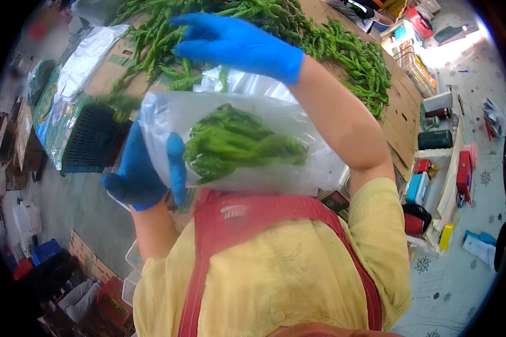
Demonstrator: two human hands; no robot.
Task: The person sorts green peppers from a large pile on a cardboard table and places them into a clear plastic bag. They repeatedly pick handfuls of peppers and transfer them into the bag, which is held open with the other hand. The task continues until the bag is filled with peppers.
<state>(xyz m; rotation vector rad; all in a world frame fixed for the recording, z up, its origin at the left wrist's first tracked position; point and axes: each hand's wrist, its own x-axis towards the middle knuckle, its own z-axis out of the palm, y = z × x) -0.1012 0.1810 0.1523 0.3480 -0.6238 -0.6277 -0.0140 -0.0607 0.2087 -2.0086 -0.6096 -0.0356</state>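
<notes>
My left hand [139, 168], in a blue glove, grips a clear plastic bag [324, 164] near its left end, with one finger lying over the film. Inside the bag rests a bunch of long green peppers [240, 147]. My right hand [232, 44], also gloved in blue, is raised beyond the bag with its fingers apart and nothing visible in it. Below it spreads a large heap of green peppers [274, 21], partly covered by the hand. White plastic film [253, 82] shows behind the bag's far edge.
Cardboard [400, 122] covers the worktable under another spread of peppers [354, 63]. White plastic bags [86, 63] lie at left, above a dark plastic crate [88, 139]. A white foam box [438, 168] holding bottles and small items stands at right. Another person's arm [386, 19] shows at top right.
</notes>
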